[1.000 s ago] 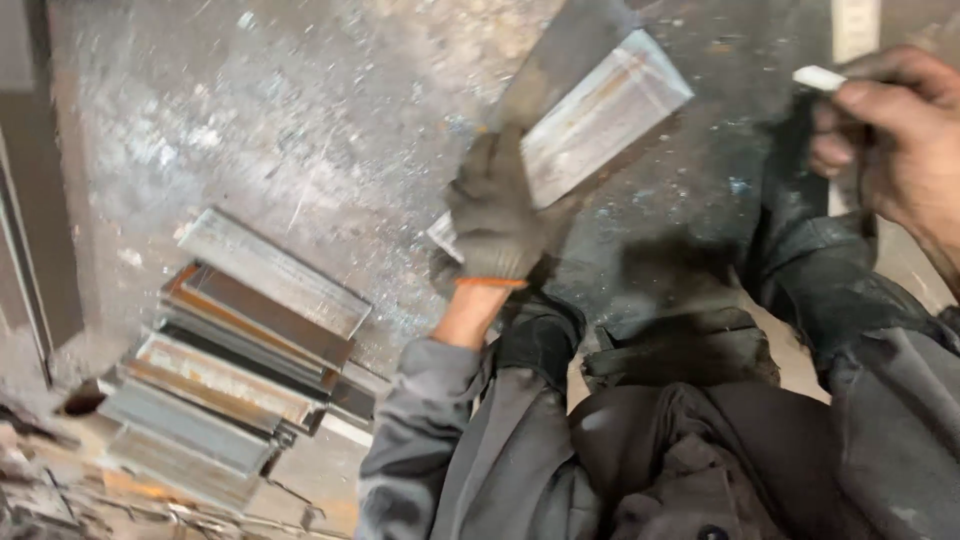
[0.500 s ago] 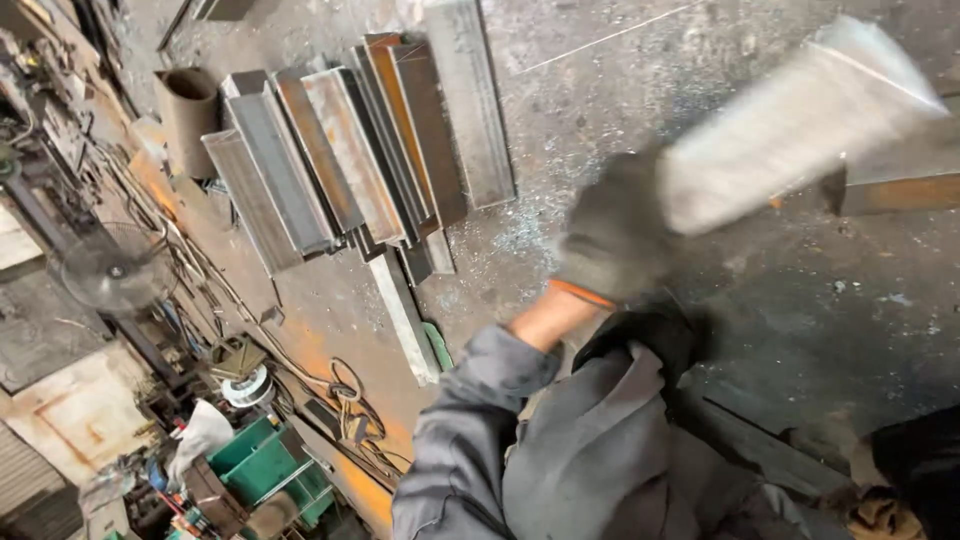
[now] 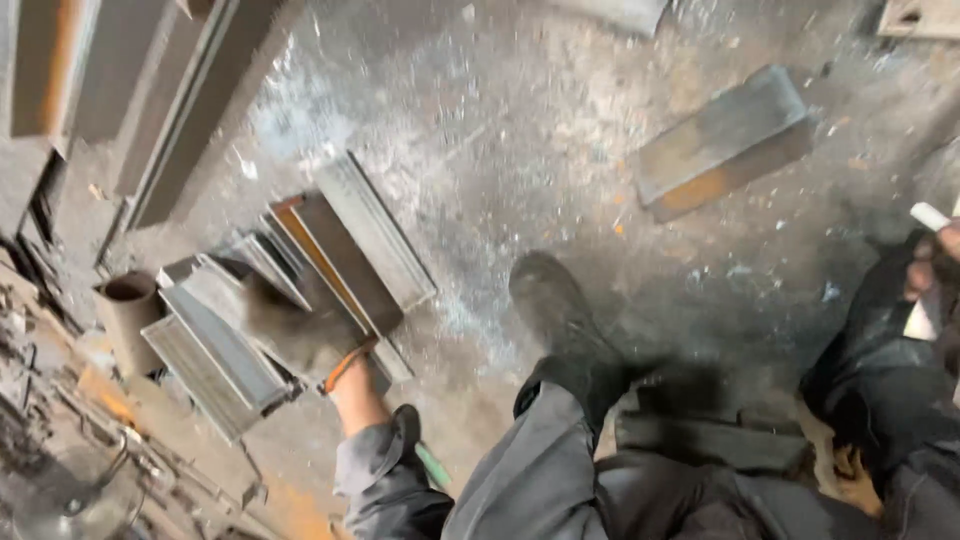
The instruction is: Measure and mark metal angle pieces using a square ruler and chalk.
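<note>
While my left hand reaches down to the row of steel channel pieces lying side by side on the concrete floor, I see it only as a dark gloved blur with an orange cuff at the wrist. It lies on top of the row, toward its near end, but the motion smear hides the fingers, so I cannot tell whether they are closed on a piece or just resting there. My right hand sits at the far right edge of the view, bare fingers pinched together on a small white stick, probably chalk.

On the left, the row's edge lies just beside a short rusty pipe section standing on end, and beyond that is a clutter of scrap and wire, so that side is tight. Long steel sections lean or lie along the upper left, near the far ends of the channels. On the right, the outermost channel's long edge faces bare, dusty floor, which runs open up to a separate rusty channel offcut lying well apart at the upper right. My boot is planted on the floor between the row and that open stretch, near the channels' right edge.
</note>
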